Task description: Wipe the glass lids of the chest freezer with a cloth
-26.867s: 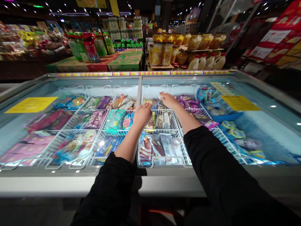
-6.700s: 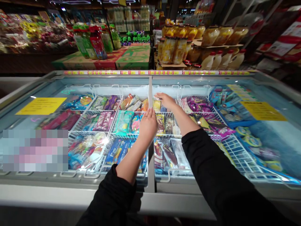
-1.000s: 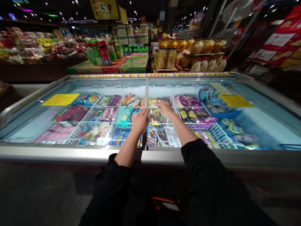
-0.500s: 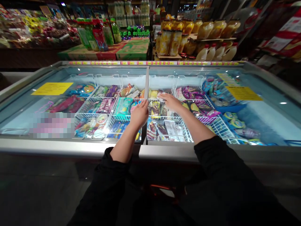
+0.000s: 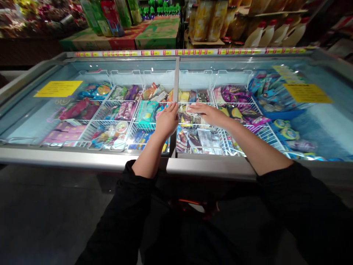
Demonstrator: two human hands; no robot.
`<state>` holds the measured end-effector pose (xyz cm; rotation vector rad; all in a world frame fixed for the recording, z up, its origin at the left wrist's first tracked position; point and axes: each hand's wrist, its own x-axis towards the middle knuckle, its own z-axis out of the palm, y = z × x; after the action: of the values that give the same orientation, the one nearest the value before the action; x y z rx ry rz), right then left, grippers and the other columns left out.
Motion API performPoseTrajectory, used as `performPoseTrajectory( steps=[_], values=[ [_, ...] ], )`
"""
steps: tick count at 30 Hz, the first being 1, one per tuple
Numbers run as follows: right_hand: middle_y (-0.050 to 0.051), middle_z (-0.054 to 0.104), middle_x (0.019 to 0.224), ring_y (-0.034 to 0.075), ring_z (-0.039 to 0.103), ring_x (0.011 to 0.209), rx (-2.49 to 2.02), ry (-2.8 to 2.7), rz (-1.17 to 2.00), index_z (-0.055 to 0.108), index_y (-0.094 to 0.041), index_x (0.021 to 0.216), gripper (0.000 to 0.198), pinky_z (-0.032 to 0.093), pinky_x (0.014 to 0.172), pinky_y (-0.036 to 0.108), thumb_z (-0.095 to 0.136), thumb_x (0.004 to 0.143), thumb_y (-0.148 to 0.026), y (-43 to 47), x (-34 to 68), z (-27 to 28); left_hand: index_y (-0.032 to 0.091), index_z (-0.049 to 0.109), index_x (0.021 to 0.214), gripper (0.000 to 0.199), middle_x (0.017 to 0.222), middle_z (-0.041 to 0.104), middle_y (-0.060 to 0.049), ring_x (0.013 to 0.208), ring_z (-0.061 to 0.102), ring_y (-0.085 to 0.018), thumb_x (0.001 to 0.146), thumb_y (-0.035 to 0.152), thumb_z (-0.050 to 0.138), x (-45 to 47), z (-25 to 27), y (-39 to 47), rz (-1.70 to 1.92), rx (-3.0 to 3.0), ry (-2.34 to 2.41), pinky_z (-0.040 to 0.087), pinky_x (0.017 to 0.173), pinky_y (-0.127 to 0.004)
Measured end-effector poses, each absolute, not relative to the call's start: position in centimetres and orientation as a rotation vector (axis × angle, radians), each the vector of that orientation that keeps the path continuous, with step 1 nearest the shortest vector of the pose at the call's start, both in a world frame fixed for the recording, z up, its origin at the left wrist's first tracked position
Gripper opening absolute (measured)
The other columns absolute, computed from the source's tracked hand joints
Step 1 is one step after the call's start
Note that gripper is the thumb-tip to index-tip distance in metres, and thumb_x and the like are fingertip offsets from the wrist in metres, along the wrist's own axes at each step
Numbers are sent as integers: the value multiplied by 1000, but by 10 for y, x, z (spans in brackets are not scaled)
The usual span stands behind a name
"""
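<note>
A long chest freezer [image 5: 143,161] with glass sliding lids stands in front of me. My left hand [image 5: 167,119] lies on the glass beside the middle frame bar [image 5: 177,79], its fingers stretched out and close together. Just right of that bar, my right hand [image 5: 211,115] presses a crumpled white cloth [image 5: 193,110] against the right glass lid [image 5: 234,65]. Its fingers lie over the cloth and cover part of it. Beneath the glass, wire baskets [image 5: 264,138] hold many wrapped frozen treats, such as a teal packet [image 5: 146,112] near my left hand.
Yellow notices lie on both lids, one at left [image 5: 58,88] and one at right [image 5: 307,93]. Behind the freezer, bottles [image 5: 111,18] stand on cartons [image 5: 157,33], with jars [image 5: 211,20] and white jugs [image 5: 255,36] farther right. A price strip [image 5: 190,52] runs along the back edge.
The view has tipped down, so the shelves sit higher in the picture. My right hand has slid the cloth towards me over the glass. The left hand stays beside the middle bar.
</note>
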<state>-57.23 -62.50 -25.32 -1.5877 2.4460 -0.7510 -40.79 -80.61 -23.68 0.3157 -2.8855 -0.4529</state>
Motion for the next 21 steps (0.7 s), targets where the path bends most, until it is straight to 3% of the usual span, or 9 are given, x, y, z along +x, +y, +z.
performPoseTrajectory(
  steps=[6, 15, 21],
  values=[
    [-8, 58, 159, 24, 43, 156, -1452, 2614, -818, 70, -36, 142, 69, 29, 134, 57, 45, 90, 3, -665, -576, -254, 19, 41, 166, 62, 174, 34, -9, 162, 32, -22, 104, 9, 38, -409, -236, -806, -445, 338, -2905, 26, 134, -46],
    [-15, 58, 157, 20, 41, 157, -1595, 2341, -788, 71, -42, 137, 72, 27, 136, 53, 44, 89, 4, -622, -556, -251, 15, 40, 165, 60, 174, 34, -10, 163, 31, -23, 105, 10, 38, -408, -236, -805, -446, 327, -2904, 25, 134, -45],
    [-8, 58, 158, 23, 42, 157, -1429, 2540, -886, 69, -37, 142, 62, 24, 137, 54, 50, 94, -3, -645, -581, -254, 17, 40, 166, 61, 174, 34, -8, 162, 32, -22, 105, 10, 39, -409, -234, -805, -452, 346, -2904, 25, 134, -43]
  ],
)
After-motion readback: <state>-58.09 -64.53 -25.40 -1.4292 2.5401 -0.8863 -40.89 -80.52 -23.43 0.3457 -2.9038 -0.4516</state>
